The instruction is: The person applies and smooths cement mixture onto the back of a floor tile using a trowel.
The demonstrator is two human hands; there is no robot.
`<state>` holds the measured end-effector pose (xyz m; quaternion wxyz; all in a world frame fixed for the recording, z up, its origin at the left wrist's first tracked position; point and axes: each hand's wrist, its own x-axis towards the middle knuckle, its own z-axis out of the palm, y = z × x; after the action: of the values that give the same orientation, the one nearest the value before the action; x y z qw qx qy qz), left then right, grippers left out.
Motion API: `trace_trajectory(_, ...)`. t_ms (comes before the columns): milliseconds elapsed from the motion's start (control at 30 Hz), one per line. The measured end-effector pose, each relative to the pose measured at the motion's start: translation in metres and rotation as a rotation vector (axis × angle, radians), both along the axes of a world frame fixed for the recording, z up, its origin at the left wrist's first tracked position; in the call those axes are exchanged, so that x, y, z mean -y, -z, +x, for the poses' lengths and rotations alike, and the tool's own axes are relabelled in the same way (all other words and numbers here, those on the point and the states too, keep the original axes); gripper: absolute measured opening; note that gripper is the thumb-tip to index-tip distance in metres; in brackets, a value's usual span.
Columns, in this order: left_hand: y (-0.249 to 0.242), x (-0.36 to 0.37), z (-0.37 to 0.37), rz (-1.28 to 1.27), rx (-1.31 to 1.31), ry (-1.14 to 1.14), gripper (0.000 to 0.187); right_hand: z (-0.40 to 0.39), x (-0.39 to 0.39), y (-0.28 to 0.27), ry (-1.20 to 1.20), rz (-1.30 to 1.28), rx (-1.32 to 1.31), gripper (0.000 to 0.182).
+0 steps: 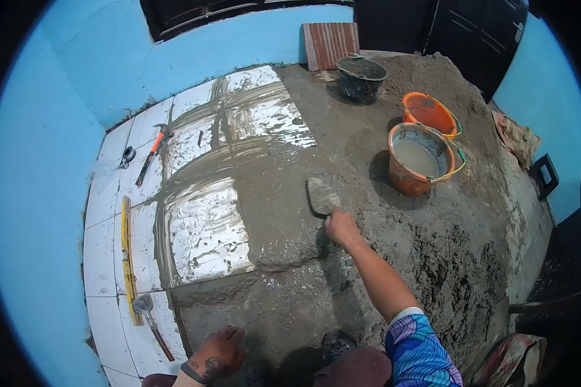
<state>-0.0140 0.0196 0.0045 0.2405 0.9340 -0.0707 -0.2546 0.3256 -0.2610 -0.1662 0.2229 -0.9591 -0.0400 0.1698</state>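
Observation:
My right hand [342,227] grips a mortar-coated trowel [323,195] by its handle. The trowel's blade is over the wet grey mortar [274,222], just right of the laid tiles; whether it touches is hard to tell. My left hand [223,349] is low in the view, near my knee, with its fingers curled and nothing visible in them. Close to it lies a mallet [153,322] on the white tiles. A white tile [206,232] smeared with grey slurry borders the mortar. More smeared tiles [268,113] lie farther back.
A yellow spirit level [128,258], an orange-handled hammer [151,158] and a dark roll [128,155] rest on the left tiles. Two orange buckets [412,177] and a black bucket [361,80] stand at right and back. A sand heap [426,77] and a striped reddish-brown tile [330,46] are behind.

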Motion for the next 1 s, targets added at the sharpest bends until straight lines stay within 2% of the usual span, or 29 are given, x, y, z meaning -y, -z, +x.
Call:
trace_trajectory(100,-0.01,0.007,0.009,-0.022,-0.043,-0.021,0.05,0.02,0.01,0.066,0.126,-0.021,-0.046,0.042)
trace_trajectory(133,-0.008,0.004,0.005,-0.001,-0.018,-0.01,0.051,0.005,0.019,0.03,0.111,0.022,0.011,0.04)
trace_trajectory(233,0.003,0.0,-0.005,0.027,0.016,-0.009,0.053,0.007,0.039,0.015,0.096,0.082,0.041,0.035)
trace_trajectory(367,0.002,0.003,0.003,0.008,-0.086,-0.008,0.053,0.022,0.033,0.026,0.142,0.134,0.143,0.038)
trace_trajectory(467,-0.003,0.007,0.011,0.002,-0.098,-0.024,0.053,0.043,0.025,0.02,0.223,0.128,0.041,0.041)
trace_trajectory(600,0.006,0.004,0.007,-0.01,-0.043,0.01,0.053,0.04,0.014,0.038,0.138,0.105,0.004,0.042)
trace_trajectory(733,0.008,0.003,0.006,0.036,-0.061,0.003,0.052,0.027,0.005,0.027,0.061,0.171,0.028,0.041)
trace_trajectory(867,0.008,0.005,0.012,0.039,-0.09,0.025,0.053,0.056,0.013,0.022,0.245,0.192,0.092,0.041)
trace_trajectory(1000,0.013,0.009,0.019,0.062,-0.092,0.047,0.054,0.083,0.0,0.05,0.231,0.204,0.083,0.04)
